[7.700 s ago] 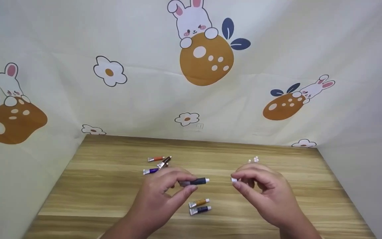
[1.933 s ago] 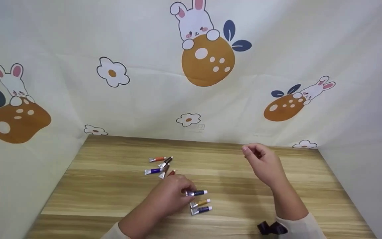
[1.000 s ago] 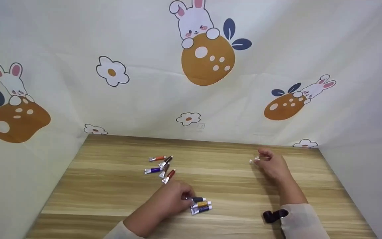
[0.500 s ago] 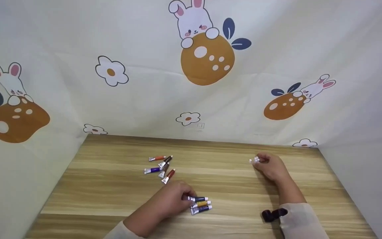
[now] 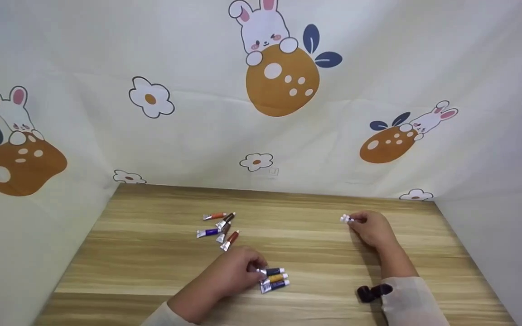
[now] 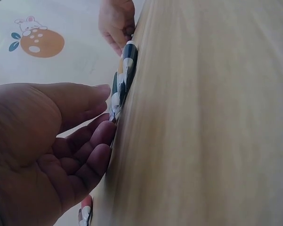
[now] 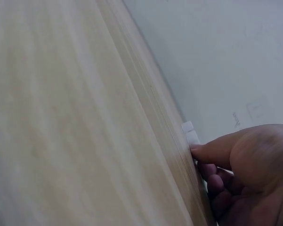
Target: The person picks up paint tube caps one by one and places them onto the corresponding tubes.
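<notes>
My left hand [image 5: 238, 268] rests at the crimped tail of a small dark green-black paint tube [image 5: 274, 271]. In the left wrist view its thumb and loosely bent fingers stand apart beside the tails, pinching nothing. An ochre paint tube [image 5: 278, 277] and a dark blue paint tube [image 5: 277, 285] lie just below, all three side by side with white caps pointing right. Farther back, my right hand [image 5: 372, 230] touches a small cluster of white caps [image 5: 345, 218] with its thumb and fingertips. In the right wrist view the thumb lies against the white caps [image 7: 190, 134].
An orange tube [image 5: 215, 216], a purple tube [image 5: 208, 232], a red tube [image 5: 230, 240] and two brown ones lie uncapped at the left. A black device [image 5: 372, 293] sits by the right sleeve. Bunny-printed cloth [image 5: 197, 136] walls the wooden table [image 5: 152, 253].
The dark tube, held up earlier, now lies above the ochre one. My right hand came down to the table and pushed the caps left, up against a lone cap.
</notes>
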### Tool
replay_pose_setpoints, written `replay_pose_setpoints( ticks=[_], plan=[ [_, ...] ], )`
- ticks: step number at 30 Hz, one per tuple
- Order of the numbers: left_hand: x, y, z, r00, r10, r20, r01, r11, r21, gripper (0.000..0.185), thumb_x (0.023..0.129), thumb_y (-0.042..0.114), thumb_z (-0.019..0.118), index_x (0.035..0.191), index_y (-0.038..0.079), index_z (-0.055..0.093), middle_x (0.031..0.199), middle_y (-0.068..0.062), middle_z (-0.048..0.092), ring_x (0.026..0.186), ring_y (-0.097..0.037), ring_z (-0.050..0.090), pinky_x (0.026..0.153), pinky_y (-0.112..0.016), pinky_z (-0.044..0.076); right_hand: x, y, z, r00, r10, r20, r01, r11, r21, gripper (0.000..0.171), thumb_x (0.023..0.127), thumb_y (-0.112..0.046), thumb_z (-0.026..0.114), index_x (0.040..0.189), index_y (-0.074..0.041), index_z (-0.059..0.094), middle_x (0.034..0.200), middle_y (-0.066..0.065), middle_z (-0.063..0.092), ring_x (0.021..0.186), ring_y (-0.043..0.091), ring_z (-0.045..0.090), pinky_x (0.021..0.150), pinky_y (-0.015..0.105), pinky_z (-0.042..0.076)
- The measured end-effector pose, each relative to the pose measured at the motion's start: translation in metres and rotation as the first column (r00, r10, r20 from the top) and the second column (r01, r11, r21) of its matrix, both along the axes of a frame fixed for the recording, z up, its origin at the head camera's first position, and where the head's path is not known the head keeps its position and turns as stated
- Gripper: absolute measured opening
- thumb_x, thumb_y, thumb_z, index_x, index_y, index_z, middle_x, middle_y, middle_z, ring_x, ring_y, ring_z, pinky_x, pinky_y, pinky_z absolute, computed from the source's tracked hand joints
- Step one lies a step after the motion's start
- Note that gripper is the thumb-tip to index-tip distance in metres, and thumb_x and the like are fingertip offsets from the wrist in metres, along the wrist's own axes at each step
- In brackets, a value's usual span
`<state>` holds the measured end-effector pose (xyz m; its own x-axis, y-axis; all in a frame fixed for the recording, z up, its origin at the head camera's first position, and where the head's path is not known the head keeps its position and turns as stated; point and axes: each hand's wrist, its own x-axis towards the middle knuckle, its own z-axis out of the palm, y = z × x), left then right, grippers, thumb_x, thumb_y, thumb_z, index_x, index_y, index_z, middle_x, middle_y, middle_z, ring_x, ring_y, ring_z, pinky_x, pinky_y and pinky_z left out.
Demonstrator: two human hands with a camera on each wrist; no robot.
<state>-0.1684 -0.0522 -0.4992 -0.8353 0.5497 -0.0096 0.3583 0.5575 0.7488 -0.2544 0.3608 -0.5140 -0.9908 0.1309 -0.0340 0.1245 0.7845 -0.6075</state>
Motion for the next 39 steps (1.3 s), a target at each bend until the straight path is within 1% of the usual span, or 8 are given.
replay_pose_setpoints(
  ticks=[9, 15, 17, 23, 27, 31, 35, 39],
  plan=[
    [-0.006, -0.003, -0.001, 0.998, 0.038, 0.045, -0.037, 0.999, -0.014, 0.021, 0.092, 0.024, 0.084, 0.112, 0.016, 0.08, 0.106, 0.005, 0.077, 0.089, -0.002, 0.065, 0.081, -0.025, 0.057, -0.001, 0.003, 0.002, 1.0, -0.014, 0.003, 0.014, 1.0, -0.005, 0.024, 0.104, -0.023, 0.067, 0.115, -0.004, 0.078, 0.119, 0.02, 0.076, 0.112, 0.035, 0.068, 0.101, 0.055, 0.053],
    [-0.012, -0.01, -0.001, 0.997, 0.079, -0.025, -0.079, 0.997, -0.001, 0.024, 0.091, 0.024, 0.085, 0.113, 0.016, 0.079, 0.109, 0.002, 0.077, 0.093, -0.009, 0.067, 0.083, -0.029, 0.057, 0.0, 0.004, 0.003, 0.999, -0.045, -0.001, 0.045, 0.998, -0.048, 0.028, 0.106, -0.024, 0.064, 0.119, -0.003, 0.078, 0.125, 0.022, 0.075, 0.117, 0.037, 0.067, 0.103, 0.052, 0.052],
    [-0.015, -0.013, -0.002, 0.993, 0.107, -0.046, -0.106, 0.994, 0.007, 0.027, 0.09, 0.023, 0.086, 0.115, 0.015, 0.079, 0.111, 0.001, 0.076, 0.095, -0.012, 0.066, 0.083, -0.03, 0.055, 0.001, 0.005, 0.005, 0.997, -0.072, 0.005, 0.072, 0.994, -0.081, 0.031, 0.106, -0.026, 0.064, 0.122, -0.002, 0.077, 0.125, 0.021, 0.075, 0.116, 0.034, 0.067, 0.1, 0.045, 0.053],
    [-0.024, -0.022, -0.003, 0.973, 0.201, -0.114, -0.203, 0.979, -0.003, 0.037, 0.09, 0.02, 0.086, 0.125, 0.015, 0.076, 0.121, 0.0, 0.073, 0.114, -0.02, 0.067, 0.101, -0.045, 0.057, 0.004, -0.001, 0.019, 0.98, -0.2, 0.011, 0.197, 0.955, -0.221, 0.044, 0.107, -0.036, 0.063, 0.132, -0.001, 0.071, 0.13, 0.02, 0.073, 0.115, 0.027, 0.065, 0.086, 0.024, 0.05],
    [-0.031, -0.03, -0.005, 0.952, 0.241, -0.19, -0.242, 0.97, 0.016, 0.042, 0.087, 0.018, 0.088, 0.127, 0.012, 0.075, 0.117, -0.004, 0.073, 0.111, -0.023, 0.067, 0.101, -0.049, 0.055, 0.007, -0.007, 0.03, 0.971, -0.237, 0.006, 0.231, 0.937, -0.263, 0.048, 0.107, -0.044, 0.061, 0.133, -0.005, 0.069, 0.132, 0.016, 0.07, 0.116, 0.025, 0.063, 0.088, 0.025, 0.051],
    [-0.04, -0.037, -0.01, 0.93, 0.279, -0.238, -0.284, 0.959, 0.016, 0.045, 0.083, 0.015, 0.091, 0.125, 0.012, 0.075, 0.121, -0.006, 0.075, 0.118, -0.03, 0.067, 0.108, -0.053, 0.051, 0.008, -0.009, 0.036, 0.97, -0.245, 0.004, 0.236, 0.93, -0.28, 0.047, 0.107, -0.046, 0.061, 0.133, -0.007, 0.068, 0.131, 0.013, 0.069, 0.115, 0.024, 0.061, 0.088, 0.025, 0.05],
    [-0.046, -0.043, -0.014, 0.921, 0.321, -0.221, -0.329, 0.944, 0.0, 0.045, 0.081, 0.011, 0.092, 0.123, 0.014, 0.077, 0.13, -0.006, 0.075, 0.132, -0.035, 0.063, 0.116, -0.054, 0.047, 0.008, -0.01, 0.039, 0.972, -0.236, 0.006, 0.228, 0.929, -0.292, 0.047, 0.107, -0.044, 0.062, 0.135, -0.006, 0.067, 0.132, 0.014, 0.068, 0.118, 0.025, 0.06, 0.089, 0.026, 0.049],
    [-0.048, -0.048, -0.015, 0.921, 0.354, -0.165, -0.363, 0.931, -0.028, 0.044, 0.084, 0.013, 0.091, 0.126, 0.018, 0.077, 0.134, -0.004, 0.074, 0.136, -0.032, 0.061, 0.118, -0.052, 0.047, 0.008, -0.011, 0.041, 0.975, -0.222, 0.006, 0.213, 0.931, -0.295, 0.046, 0.107, -0.042, 0.063, 0.135, -0.006, 0.067, 0.132, 0.014, 0.068, 0.118, 0.025, 0.06, 0.091, 0.027, 0.049]
  ],
)
